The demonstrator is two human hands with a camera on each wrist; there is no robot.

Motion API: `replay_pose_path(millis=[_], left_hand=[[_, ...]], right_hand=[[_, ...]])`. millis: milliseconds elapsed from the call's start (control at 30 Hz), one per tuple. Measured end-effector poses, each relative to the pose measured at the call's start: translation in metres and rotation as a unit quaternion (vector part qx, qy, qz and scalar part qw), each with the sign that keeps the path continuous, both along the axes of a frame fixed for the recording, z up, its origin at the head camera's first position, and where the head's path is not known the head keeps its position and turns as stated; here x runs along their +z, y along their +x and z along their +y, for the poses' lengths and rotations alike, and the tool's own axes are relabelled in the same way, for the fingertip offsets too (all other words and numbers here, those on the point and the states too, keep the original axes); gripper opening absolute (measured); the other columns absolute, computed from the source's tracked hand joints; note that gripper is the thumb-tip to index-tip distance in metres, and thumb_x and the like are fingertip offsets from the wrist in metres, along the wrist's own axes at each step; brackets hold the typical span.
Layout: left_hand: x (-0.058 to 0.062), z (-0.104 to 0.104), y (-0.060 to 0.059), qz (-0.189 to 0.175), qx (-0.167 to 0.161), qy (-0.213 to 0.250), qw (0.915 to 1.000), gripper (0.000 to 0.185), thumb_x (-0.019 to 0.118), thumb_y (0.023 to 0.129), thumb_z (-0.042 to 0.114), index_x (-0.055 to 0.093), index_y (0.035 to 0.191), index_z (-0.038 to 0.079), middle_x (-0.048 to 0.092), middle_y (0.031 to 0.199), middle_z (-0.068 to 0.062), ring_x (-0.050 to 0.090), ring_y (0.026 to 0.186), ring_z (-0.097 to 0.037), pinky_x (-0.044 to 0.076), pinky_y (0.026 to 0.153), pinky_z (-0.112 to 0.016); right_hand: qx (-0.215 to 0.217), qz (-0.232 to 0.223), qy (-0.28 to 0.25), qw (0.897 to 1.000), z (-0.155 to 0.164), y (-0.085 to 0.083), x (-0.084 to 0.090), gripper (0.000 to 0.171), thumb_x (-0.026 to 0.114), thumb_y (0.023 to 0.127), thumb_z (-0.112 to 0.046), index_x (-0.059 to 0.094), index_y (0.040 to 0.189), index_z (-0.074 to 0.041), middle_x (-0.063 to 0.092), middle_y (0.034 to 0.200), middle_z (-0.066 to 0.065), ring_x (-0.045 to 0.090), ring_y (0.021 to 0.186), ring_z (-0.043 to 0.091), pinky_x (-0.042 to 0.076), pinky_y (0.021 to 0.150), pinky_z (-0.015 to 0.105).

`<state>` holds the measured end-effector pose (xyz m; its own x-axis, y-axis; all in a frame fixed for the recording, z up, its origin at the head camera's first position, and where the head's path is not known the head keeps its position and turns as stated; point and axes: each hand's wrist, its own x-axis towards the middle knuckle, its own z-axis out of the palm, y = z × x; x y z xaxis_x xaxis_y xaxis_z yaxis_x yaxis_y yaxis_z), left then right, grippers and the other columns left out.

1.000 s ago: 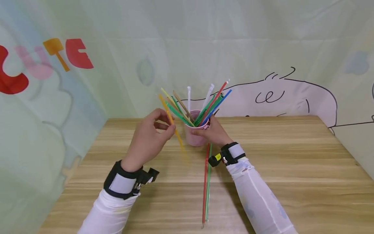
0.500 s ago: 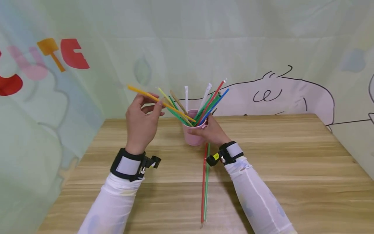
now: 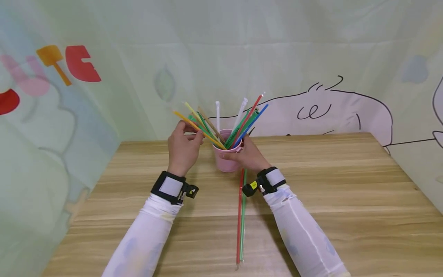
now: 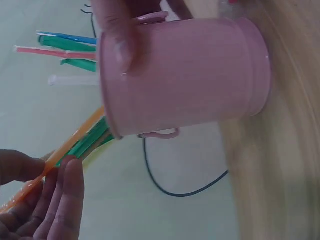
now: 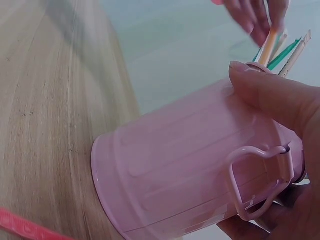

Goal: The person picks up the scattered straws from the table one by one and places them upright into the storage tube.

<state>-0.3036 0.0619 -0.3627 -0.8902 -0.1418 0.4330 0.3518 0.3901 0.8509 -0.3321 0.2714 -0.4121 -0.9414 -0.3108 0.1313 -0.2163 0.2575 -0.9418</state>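
My left hand pinches an orange straw between thumb and fingers. The straw's lower end is inside the mouth of a pink bucket, and its upper end leans out to the left. My right hand grips the bucket by its rim on the right, thumb across the front, as the right wrist view also shows. The bucket stands upright on the table, a small heart-shaped handle on its side. Inside stand several straws: a blue straw, a red straw, white-wrapped ones, green ones, yellow and brown ones.
A red straw and a green straw in clear wrappers lie side by side on the wooden table, in front of the bucket. A printed cloth backdrop hangs behind the table and along its left side.
My left hand has swung the orange straw from in front of the bucket up and over, so its lower end now sits in the bucket's mouth. The right hand keeps its grip.
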Motion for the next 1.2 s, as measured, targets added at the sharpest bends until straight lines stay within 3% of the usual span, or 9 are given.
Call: replay_pose_path(millis=[200,467,667,933,1067,1200], left_hand=[[-0.010,0.006,-0.007,-0.025,0.005,-0.050,0.9984,0.024,0.069,0.097,0.014,0.063,0.114,-0.001,0.072,0.107,-0.018,0.077,0.096,-0.032,0.063,0.083,-0.041],[-0.022,-0.002,-0.006,-0.051,0.004,-0.050,0.9975,0.038,0.076,0.095,0.028,0.062,0.118,0.002,0.072,0.106,-0.016,0.073,0.095,-0.031,0.060,0.086,-0.041],[-0.034,-0.003,-0.005,-0.098,-0.067,-0.025,0.9926,0.061,0.078,0.092,0.034,0.051,0.137,0.002,0.065,0.124,-0.018,0.067,0.118,-0.034,0.057,0.099,-0.045],[-0.053,0.007,-0.015,-0.125,-0.170,-0.064,0.9754,0.082,0.075,0.093,0.042,0.035,0.156,0.008,0.042,0.160,-0.015,0.042,0.147,-0.040,0.042,0.116,-0.058],[-0.062,0.014,-0.019,-0.133,-0.193,-0.060,0.9703,0.088,0.078,0.090,0.047,0.032,0.158,0.013,0.037,0.165,-0.013,0.036,0.153,-0.035,0.035,0.121,-0.061],[-0.067,0.020,-0.021,-0.134,-0.198,-0.042,0.9702,0.092,0.081,0.088,0.047,0.030,0.158,0.015,0.040,0.162,-0.013,0.040,0.150,-0.033,0.037,0.120,-0.058]], right_hand=[[-0.015,0.002,0.017,1.000,0.000,-0.002,-0.002,0.086,0.088,0.083,-0.019,0.036,0.151,-0.009,0.055,0.146,0.014,0.056,0.135,0.030,0.047,0.113,0.050],[-0.014,-0.004,0.014,1.000,-0.002,-0.002,-0.001,0.086,0.088,0.083,-0.020,0.036,0.150,-0.009,0.055,0.145,0.014,0.056,0.134,0.029,0.048,0.112,0.050],[-0.009,-0.008,0.005,1.000,-0.001,0.000,0.000,0.082,0.087,0.083,-0.020,0.040,0.150,-0.011,0.056,0.143,0.012,0.057,0.132,0.028,0.049,0.111,0.050],[0.003,0.015,0.004,1.000,0.005,-0.003,-0.003,0.076,0.085,0.085,-0.015,0.044,0.150,-0.011,0.058,0.142,0.011,0.056,0.132,0.028,0.048,0.112,0.049],[0.000,0.017,-0.002,1.000,0.006,-0.004,-0.006,0.080,0.084,0.083,-0.006,0.040,0.150,-0.007,0.054,0.144,0.017,0.054,0.132,0.031,0.046,0.114,0.048],[0.005,0.014,-0.011,1.000,0.004,-0.004,-0.006,0.087,0.085,0.080,-0.001,0.035,0.152,-0.006,0.051,0.147,0.019,0.051,0.136,0.032,0.043,0.117,0.048]])
